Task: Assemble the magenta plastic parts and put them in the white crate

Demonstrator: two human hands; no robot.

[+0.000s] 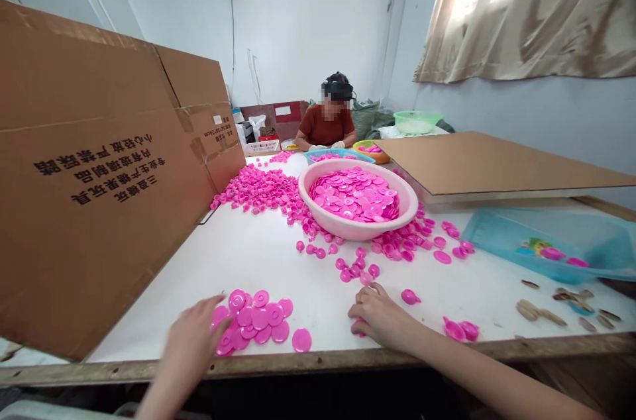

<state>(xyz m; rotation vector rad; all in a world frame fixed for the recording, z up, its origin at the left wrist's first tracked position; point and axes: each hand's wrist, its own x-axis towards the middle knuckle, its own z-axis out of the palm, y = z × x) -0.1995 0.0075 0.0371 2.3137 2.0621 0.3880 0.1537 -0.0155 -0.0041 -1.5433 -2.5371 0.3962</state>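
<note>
Pink discs (260, 318) piled on a bench (248, 241)

The loose pile lies near the front edge. The left hand (195, 334) is open at its left side. The right hand (381, 315) is closed around a mostly hidden pink piece (358, 322). Beyond, a basin (348, 226) holds more discs; a carton (84, 241) stands left.

I have a carton (163, 161) standing along the left of the bench (238, 248). Mid-bench, a basin (348, 229) holds discs (348, 195), with small cups (258, 188) scattered around it and heaped behind to its left. Nearer me, a loose disc pile (258, 317) lies just right of the left hand (196, 327). On my right sits a tray (489, 241), shells (534, 311) before it, a cardboard sheet (507, 158) beyond. Behind the basin I see a basket (313, 157), then a co-worker (325, 125).
</note>
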